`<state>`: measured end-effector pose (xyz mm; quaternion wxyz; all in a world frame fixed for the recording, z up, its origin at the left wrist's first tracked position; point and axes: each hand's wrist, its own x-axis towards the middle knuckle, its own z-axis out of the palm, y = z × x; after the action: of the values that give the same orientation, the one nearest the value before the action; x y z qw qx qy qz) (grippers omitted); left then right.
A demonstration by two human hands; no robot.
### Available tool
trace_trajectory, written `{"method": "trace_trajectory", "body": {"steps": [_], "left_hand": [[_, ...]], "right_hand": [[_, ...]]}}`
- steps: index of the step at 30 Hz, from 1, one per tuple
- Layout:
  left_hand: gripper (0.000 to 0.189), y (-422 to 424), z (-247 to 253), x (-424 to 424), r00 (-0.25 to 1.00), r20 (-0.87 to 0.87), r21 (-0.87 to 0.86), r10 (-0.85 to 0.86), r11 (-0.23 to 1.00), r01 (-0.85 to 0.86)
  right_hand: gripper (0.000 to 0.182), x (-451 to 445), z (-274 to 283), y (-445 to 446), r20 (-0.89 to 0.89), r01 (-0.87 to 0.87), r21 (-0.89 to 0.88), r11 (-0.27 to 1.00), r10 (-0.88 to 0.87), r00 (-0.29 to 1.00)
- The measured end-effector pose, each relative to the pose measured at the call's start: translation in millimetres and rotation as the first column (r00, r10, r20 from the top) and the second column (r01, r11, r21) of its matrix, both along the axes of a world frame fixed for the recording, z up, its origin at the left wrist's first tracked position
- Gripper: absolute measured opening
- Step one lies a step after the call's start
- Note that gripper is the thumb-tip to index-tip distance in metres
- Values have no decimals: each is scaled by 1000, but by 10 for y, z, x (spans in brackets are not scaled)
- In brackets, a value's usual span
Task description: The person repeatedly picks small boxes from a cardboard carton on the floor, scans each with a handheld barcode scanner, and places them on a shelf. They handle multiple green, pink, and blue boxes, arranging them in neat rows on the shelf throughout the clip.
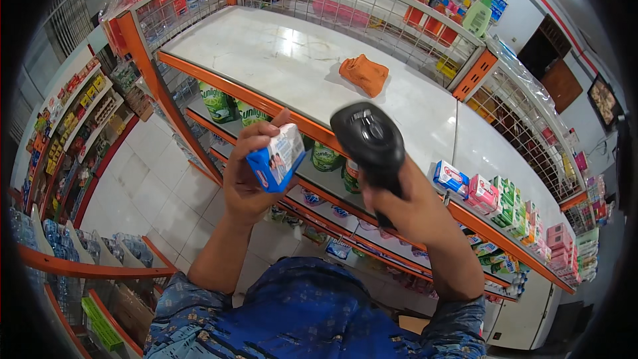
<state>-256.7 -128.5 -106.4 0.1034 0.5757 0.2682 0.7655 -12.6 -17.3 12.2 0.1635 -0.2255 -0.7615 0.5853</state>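
My left hand (246, 174) holds a blue and white soap box (279, 159), tilted in front of the shelf with its printed side facing up. In my right hand (398, 204) is a black handheld barcode scanner (369, 140), gripped by its handle, its rounded head upward. The scanner is to the right of the box, and the two are apart. Beyond them, a crumpled orange cloth (365, 75) lies on the white top shelf (279, 55). A similar blue and white box (450, 178) stands on that shelf, right of my right hand.
Pink boxes (482, 193) and green-and-white boxes (506, 199) line the shelf's right part. Wire mesh panels (349, 3) fence its back, and an orange edge rail (239, 92) runs along its front. Green Sunlight pouches (218, 102) stand below. Bottled water (60, 242) fills a rack at lower left.
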Motion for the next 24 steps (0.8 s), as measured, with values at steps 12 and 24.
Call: {"method": "trace_trajectory", "body": {"steps": [12,24], "left_hand": [[75,-358,46,-89,970,12,-404,243,889,-217],[72,-357,135,-169,889,-314,-414,335,794,-445]], "right_hand": [[48,-1557,-368,1047,138,12,771,637,-184,973],[68,-1685,-498,983,238,-15,854,521,-365,900]]}}
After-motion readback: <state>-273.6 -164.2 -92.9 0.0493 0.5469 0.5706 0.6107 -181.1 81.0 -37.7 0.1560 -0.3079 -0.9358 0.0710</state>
